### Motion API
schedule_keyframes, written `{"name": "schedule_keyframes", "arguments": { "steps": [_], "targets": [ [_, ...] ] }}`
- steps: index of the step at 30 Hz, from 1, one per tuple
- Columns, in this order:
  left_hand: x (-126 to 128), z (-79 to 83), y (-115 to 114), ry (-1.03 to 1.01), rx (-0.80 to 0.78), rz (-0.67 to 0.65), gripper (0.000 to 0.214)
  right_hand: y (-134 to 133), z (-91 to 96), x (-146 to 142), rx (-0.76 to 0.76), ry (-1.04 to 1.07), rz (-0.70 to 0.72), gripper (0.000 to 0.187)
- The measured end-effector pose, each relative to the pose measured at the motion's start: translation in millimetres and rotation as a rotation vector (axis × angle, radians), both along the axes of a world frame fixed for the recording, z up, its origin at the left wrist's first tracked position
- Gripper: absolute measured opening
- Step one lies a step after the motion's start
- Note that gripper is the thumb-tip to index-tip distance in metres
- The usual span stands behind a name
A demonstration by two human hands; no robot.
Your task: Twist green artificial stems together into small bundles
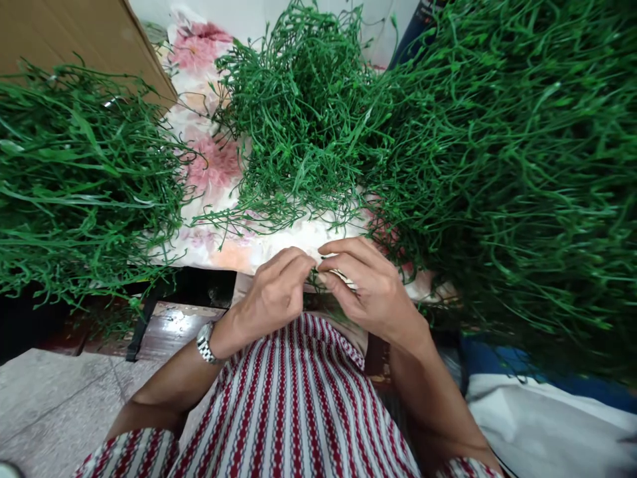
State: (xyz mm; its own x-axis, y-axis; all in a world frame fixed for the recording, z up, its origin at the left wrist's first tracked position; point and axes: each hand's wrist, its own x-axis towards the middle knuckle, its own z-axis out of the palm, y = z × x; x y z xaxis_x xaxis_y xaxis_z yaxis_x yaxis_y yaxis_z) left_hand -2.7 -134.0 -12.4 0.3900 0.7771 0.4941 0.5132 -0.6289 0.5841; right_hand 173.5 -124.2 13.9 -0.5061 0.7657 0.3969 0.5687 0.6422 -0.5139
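My left hand, with a metal watch on its wrist, is closed in a pinch near the front edge of the cloth-covered table. My right hand faces it, with thumb and forefinger pinched and the other fingers curled. Between the fingertips of both hands shows a small bit of green stem, mostly hidden by the fingers. Just beyond the hands, a middle heap of thin green stems with small bud-like tips lies on the floral cloth.
Another heap of green stems hangs over the table edge at left, before a cardboard box. A far larger green heap fills the right side. Below it lies a white and blue sheet or bag. Paved floor shows at lower left.
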Motion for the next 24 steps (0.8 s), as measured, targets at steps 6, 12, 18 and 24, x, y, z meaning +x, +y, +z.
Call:
{"name": "schedule_keyframes", "arguments": {
  "steps": [6,12,18,24],
  "targets": [
    [-6.9,-2.5,-2.1,-0.255,0.009,0.136,0.020,-3.0,-4.7,11.6,-0.183,0.089,-0.128,0.038],
    [-7.0,-11.1,-7.8,-0.233,0.171,0.134,0.028,-6.2,-8.8,4.8,-0.201,-0.044,-0.102,0.015],
    [-9.3,-2.4,-10.1,0.003,0.244,0.205,0.018,-12.9,-8.6,4.7,0.130,0.118,-0.286,0.006],
    [-0.7,21.9,-11.9,0.055,0.212,0.108,0.021,-22.5,-11.0,-5.8,0.388,0.123,-0.298,0.015]
  ]
}}
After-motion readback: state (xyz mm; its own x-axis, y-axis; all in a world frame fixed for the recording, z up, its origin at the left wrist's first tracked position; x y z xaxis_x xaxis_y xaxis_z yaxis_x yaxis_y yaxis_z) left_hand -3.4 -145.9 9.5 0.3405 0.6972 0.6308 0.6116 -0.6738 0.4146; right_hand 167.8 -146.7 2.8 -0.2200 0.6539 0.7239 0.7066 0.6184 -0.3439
